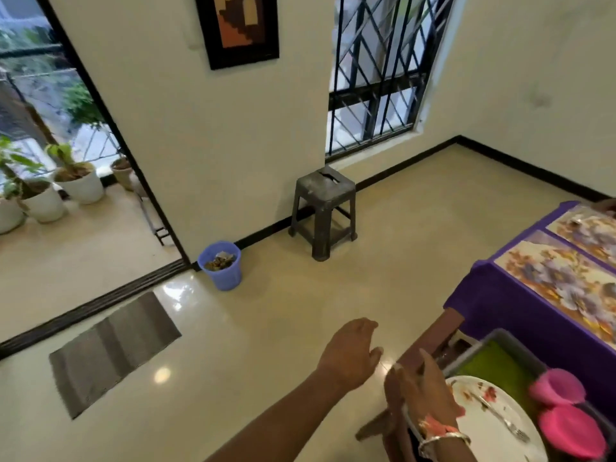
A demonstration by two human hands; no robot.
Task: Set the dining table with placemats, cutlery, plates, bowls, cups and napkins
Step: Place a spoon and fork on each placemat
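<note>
Far to the left of both hands, white potted plants point(80, 181) stand beyond an open doorway, and a grey doormat point(113, 351) lies on the floor just inside it. A blue bin point(220, 265) sits by the wall, ahead and left of the left hand point(353, 355), and a dark plastic stool point(323, 215) stands straight ahead of it. The left hand hangs over the floor with its fingers loose and a little spread, holding nothing. Just to its right, the right hand point(420, 391), with bangles point(443, 440) at the wrist, lies over the near left rim of a grey tray point(480, 345). Blur hides whether its fingers curl round that rim. On the tray, right of that hand, a white flowered plate point(483, 428) carries a fork point(506, 425). Two pink cups point(556, 390) sit just beyond it on a green lining. Ahead and right of the hands stands the table point(500, 301), covered in a purple cloth, with two flowered placemats point(563, 278) laid side by side.
</note>
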